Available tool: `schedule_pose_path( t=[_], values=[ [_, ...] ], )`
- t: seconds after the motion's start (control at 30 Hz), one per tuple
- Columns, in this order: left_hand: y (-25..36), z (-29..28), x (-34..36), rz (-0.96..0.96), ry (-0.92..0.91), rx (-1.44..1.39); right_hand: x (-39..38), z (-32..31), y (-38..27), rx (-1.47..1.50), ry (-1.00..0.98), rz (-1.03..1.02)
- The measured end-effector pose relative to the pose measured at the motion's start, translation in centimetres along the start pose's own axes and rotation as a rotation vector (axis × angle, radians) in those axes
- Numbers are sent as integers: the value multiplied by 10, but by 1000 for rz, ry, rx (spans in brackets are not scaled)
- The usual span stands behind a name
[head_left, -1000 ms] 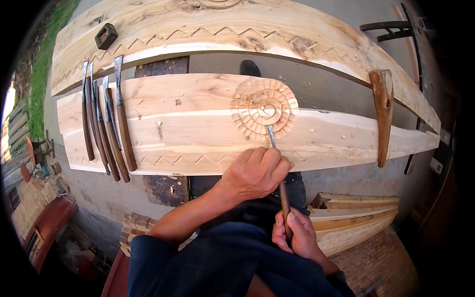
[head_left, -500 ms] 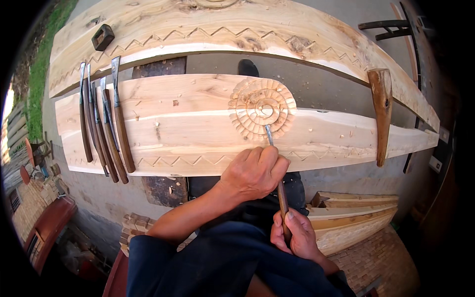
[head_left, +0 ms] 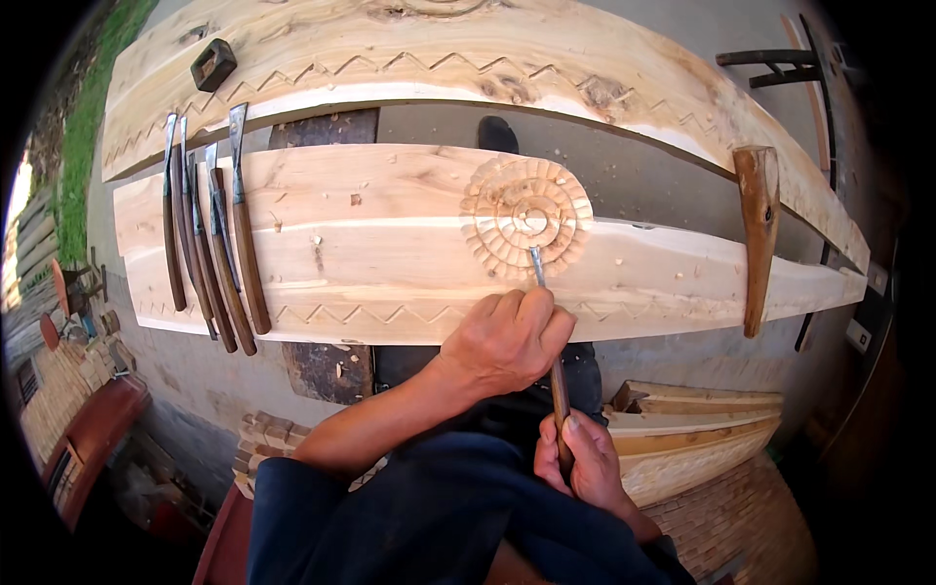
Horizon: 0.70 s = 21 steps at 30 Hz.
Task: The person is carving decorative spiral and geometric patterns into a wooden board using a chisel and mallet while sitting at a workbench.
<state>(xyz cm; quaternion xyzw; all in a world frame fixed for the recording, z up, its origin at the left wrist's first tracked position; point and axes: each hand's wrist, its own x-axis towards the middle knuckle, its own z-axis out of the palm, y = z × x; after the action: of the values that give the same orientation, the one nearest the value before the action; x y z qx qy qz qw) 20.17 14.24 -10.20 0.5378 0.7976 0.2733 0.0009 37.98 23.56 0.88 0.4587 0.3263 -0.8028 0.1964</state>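
Keeping the carving chisel [head_left: 549, 336] low and steering its tip along the lower edge of the spiral rosette [head_left: 526, 216] looks like the way to shave cleanly rather than dig in. The left hand [head_left: 505, 341] rests on the pale plank [head_left: 390, 234], fingers closed round the blade shaft as a guide. The right hand [head_left: 583, 458] clenches the wooden handle from below (probably pushing upward).

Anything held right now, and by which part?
Yes: one carving chisel, held in both hands. The left hand wraps the shaft just behind the blade, near the carved spiral. The right hand grips the wooden handle's rear end.
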Motion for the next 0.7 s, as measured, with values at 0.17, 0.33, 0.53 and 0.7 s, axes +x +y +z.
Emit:
schedule_pose_path(
  t=[0.17,0.33,0.53,0.7],
  values=[
    [2,1,1,3,0,3,6,-3,2,4,-19,-24],
    [1,0,5,-63,2,-9,7,2,0,26,-5,-6],
    [1,3,2,-61,0,-7,9,-1,-4,3,-12,-26],
    [1,-3,2,14,123,-49,-2,-6,6,16,-85,-81]
  ],
)
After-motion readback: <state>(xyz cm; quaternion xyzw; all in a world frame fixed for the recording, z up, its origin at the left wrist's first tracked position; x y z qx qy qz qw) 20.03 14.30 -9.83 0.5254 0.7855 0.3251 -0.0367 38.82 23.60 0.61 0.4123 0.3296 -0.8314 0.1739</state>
